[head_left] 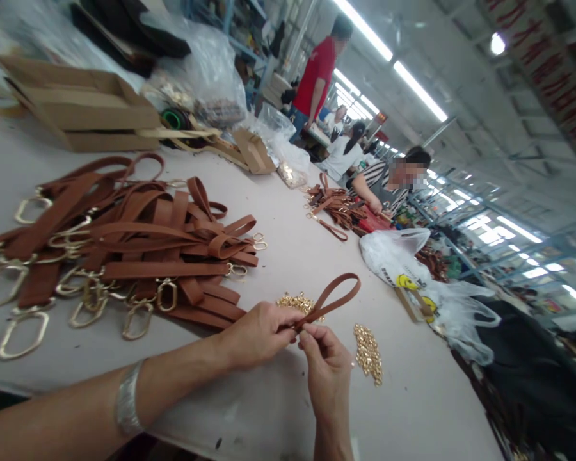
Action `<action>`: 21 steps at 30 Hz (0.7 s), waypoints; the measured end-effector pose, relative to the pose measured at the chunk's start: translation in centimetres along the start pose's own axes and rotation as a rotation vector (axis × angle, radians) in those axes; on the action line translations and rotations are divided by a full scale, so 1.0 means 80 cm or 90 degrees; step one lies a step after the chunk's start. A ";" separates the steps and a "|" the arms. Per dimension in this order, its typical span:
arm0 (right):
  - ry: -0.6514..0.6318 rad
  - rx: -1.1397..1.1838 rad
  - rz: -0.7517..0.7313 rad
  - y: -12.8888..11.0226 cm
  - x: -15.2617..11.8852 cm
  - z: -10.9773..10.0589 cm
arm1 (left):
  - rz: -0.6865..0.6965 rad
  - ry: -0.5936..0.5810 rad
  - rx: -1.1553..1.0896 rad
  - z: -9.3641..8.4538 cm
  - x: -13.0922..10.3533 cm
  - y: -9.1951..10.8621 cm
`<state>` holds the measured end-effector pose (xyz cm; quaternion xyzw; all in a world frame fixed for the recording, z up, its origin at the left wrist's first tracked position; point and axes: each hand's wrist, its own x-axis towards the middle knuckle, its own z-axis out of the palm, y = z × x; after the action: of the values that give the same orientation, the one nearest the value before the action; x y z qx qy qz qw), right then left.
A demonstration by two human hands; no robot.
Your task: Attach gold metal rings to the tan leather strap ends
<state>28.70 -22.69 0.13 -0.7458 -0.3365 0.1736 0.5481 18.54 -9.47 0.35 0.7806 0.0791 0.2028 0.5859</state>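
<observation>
A brown leather strap (338,296) is bent into a loop that rises to the right of my fingers. My left hand (264,330) pinches it near the loop's base, and my right hand (325,355) grips it just beside, thumb and fingertips pressed together. Behind the fingers lies a pile of small gold metal pieces (295,301), partly covered. A second gold pile (368,353) sits right of my right hand. On the left, a heap of brown straps (139,237) with gold oval rings and clasps reaches close to my left wrist, which wears a silver band.
An open cardboard box (91,105) and plastic bags (211,70) stand at the back left of the table (288,224). White plastic bags (398,256) lie at the right. A person in stripes handles straps farther back; others are beyond.
</observation>
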 end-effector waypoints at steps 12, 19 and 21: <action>0.052 0.017 -0.032 0.013 -0.026 -0.008 | 0.063 -0.024 0.111 0.021 -0.011 0.007; 0.163 0.097 -0.077 0.031 -0.060 0.000 | 0.058 -0.034 0.155 0.038 -0.043 0.030; 0.198 0.132 -0.088 0.034 -0.074 0.004 | 0.052 -0.034 0.139 0.041 -0.057 0.040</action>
<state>25.07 -27.02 -3.16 -0.6781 -0.2784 0.0521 0.6782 15.36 -14.97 1.62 0.8475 0.0531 0.1959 0.4904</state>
